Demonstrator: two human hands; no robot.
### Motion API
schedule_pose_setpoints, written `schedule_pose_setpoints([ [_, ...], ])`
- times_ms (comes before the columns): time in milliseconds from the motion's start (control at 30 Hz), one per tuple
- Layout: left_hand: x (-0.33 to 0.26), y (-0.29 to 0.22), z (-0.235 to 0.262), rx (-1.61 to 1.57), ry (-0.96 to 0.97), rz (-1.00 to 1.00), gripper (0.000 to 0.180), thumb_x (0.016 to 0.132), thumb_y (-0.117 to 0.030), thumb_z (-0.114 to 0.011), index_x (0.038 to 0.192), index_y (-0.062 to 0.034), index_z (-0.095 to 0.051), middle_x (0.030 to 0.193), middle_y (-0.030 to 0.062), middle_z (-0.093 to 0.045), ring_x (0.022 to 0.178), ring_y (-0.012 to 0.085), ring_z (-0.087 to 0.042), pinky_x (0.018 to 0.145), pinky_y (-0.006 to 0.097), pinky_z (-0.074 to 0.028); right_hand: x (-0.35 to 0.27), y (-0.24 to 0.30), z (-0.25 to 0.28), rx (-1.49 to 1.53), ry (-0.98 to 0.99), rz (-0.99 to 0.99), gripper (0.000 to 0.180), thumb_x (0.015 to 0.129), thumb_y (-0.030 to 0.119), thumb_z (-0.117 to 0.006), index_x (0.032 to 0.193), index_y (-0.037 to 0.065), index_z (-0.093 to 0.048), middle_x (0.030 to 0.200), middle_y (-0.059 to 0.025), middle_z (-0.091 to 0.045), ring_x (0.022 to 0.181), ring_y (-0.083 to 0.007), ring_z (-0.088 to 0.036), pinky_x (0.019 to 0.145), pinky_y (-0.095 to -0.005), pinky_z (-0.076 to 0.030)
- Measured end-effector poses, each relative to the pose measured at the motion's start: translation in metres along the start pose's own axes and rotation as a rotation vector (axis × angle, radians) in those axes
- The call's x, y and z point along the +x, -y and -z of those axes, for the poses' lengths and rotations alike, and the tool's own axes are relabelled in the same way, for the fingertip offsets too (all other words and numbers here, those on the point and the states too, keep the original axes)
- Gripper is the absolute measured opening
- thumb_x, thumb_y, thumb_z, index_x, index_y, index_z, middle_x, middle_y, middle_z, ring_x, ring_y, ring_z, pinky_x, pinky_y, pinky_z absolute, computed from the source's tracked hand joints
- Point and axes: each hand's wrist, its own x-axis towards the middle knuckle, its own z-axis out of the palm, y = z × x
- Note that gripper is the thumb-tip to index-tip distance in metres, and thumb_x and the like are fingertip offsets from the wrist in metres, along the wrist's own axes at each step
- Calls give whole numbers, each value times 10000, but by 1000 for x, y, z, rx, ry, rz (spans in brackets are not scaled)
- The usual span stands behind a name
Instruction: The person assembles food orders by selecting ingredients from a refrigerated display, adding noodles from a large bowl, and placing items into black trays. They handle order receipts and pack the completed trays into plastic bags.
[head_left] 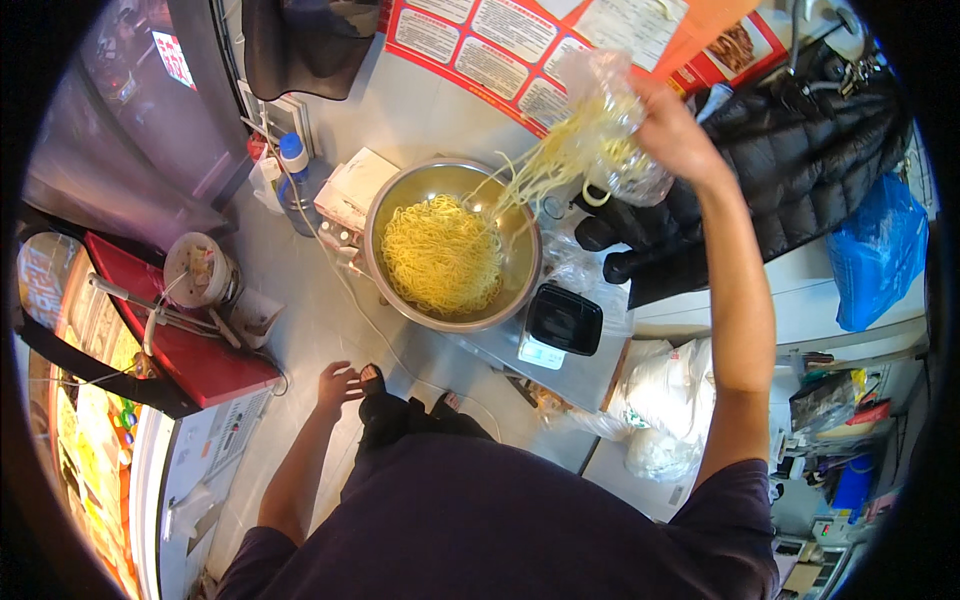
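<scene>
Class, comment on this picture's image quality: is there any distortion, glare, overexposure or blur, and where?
Head view: fisheye bending toward the rim, with black corners; head view: lit case at lower left partly washed out; head view: highlights on the clear bag in the right hand; head view: falling strands look slightly smeared.

The right grip holds up a clear plastic bag, trailing noodles hanging from it over a steel bowl; a yellow noodle heap lies inside; the left grip hangs low, fingers apart, away from the bowl; a black tray sits on a white scale near the bowl.
</scene>
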Motion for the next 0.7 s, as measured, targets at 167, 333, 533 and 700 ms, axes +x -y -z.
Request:
schedule_pose_setpoints([
  [167, -22, 69, 37, -46, -197, 24, 430, 939, -113, -603, 1338, 0, -490, 1071, 219, -658, 870, 383, -734, 708, 485, -642, -38, 21, 65, 114, 12, 29, 342, 953, -12, -621, 1293, 23, -640, 1168, -17, -699, 1104, -116, -619, 980, -292, -499],
  [333, -49, 130, 63, -42, -320, 92, 401, 971, -127, -565, 1336, 12, -476, 1058, 222, -643, 885, 408, -724, 735, 520, -640, -90, 29, 113, 308, 22, 53, 348, 858, -10, -721, 1203, -9, -671, 1136, -34, -712, 1042, -136, -656, 954, -305, -517],
  [533, -77, 167, 63, -38, -462, 187, 394, 950, -122, -554, 1330, -24, -510, 1010, 181, -659, 878, 377, -728, 735, 516, -643, -156, -16, 72, -47, -111, 58, 324, 903, 13, -648, 1227, 15, -672, 1077, -160, -742, 987, -231, -727, 890, -361, -570],
  [700, -87, 160, 42, -64, -421, 150, 446, 958, -101, -553, 1378, 16, -459, 1072, 208, -645, 898, 398, -727, 738, 497, -645, -218, -84, -52, -174, -21, -35, 368, 786, 3, -703, 1152, 20, -667, 1036, -230, -692, 961, -400, -681, 875, -411, -554],
])
